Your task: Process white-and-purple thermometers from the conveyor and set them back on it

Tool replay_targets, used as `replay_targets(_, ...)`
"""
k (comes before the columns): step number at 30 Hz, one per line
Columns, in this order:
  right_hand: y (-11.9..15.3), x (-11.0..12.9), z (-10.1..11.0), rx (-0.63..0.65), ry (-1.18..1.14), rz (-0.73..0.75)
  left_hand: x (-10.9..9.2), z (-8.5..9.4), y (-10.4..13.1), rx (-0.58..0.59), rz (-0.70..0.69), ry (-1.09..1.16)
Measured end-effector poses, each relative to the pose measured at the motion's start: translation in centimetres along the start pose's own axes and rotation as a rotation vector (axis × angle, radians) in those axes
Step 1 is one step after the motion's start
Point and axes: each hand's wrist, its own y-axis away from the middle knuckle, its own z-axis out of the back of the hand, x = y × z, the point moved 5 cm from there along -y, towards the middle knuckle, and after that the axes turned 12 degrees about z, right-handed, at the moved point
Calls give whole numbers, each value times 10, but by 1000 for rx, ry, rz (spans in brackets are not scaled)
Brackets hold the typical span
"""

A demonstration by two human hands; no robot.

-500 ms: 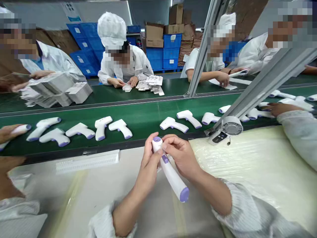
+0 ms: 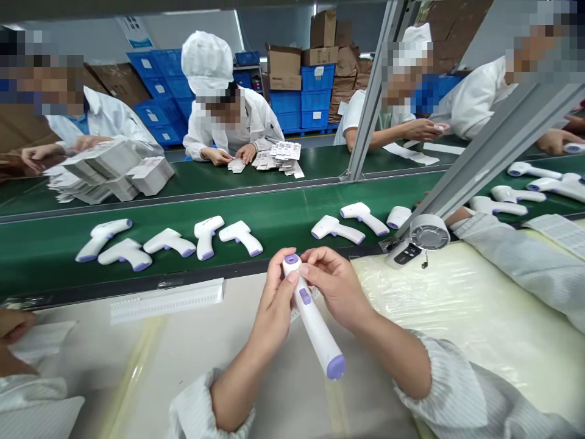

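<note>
In the head view, a white infrared thermometer (image 2: pixel 315 329) with purple end caps and a purple trigger is tilted over the workbench, its handle pointing toward me. My left hand (image 2: pixel 273 299) is closed round its head, thumb on the near side. My right hand (image 2: pixel 336 286) is closed too, thumb and fingertips pinched against the right side of the head; whether a small piece sits between them is hidden. Beneath my hands, part of a white printed strip (image 2: pixel 295 314) shows. Beyond them, several like thermometers (image 2: pixel 241 236) lie on the green conveyor belt (image 2: pixel 283 207).
A white label sheet (image 2: pixel 169 300) lies left on the bench (image 2: pixel 196 347). At right are a small fan (image 2: pixel 428 232), yellowish plastic film (image 2: pixel 457 292) and a slanted metal post (image 2: pixel 475 164). Co-workers sit across the belt; neighbours' sleeves (image 2: pixel 516 250) reach in from both sides.
The thermometers on the belt have shifted right. The neighbour's hand at left has left the belt. My hands keep their hold, and the thermometer's handle has swung slightly left.
</note>
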Motion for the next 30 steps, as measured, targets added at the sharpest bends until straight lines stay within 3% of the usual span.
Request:
replay_targets(2,1,-1,2,-40,-85,-78,-2,-2,0,85,-20,43)
replay_targets(4,3,0,5,-76,-94,-132,-11,0,-8,94,-123,55)
replay_targets(7,-1,-6,6,79,39,-230,-38,21,-40,-92,-342,-210)
replay_targets(8,-8,-10,7,160,141,-229,-49,31,-57,-175,-380,-396)
replay_targets(10,-34,-19,10,279,503,-96,-71,56,-99,-304,-322,-907)
replay_targets(12,-68,-26,12,314,959,135,-95,94,-135,-459,-256,-1002)
replay_targets(13,-85,-31,12,322,1078,191,-105,113,-149,-535,-215,-1034)
replay_targets(15,-109,-40,13,351,1219,238,-116,143,-170,-607,-133,-1069)
replay_targets(17,-118,-41,16,381,1280,246,-117,161,-182,-602,-98,-1102)
replay_targets(20,-97,-26,25,435,1347,293,-118,168,-181,-576,-168,-1091)
replay_targets(24,-42,-4,39,679,1236,276,-123,158,-149,-594,-326,-925)
replay_targets(27,-12,-3,48,819,1237,236,-113,137,-109,-507,-355,-658)
replay_targets(30,-4,-13,50,868,1309,260,-85,102,-68,-322,-276,-378)
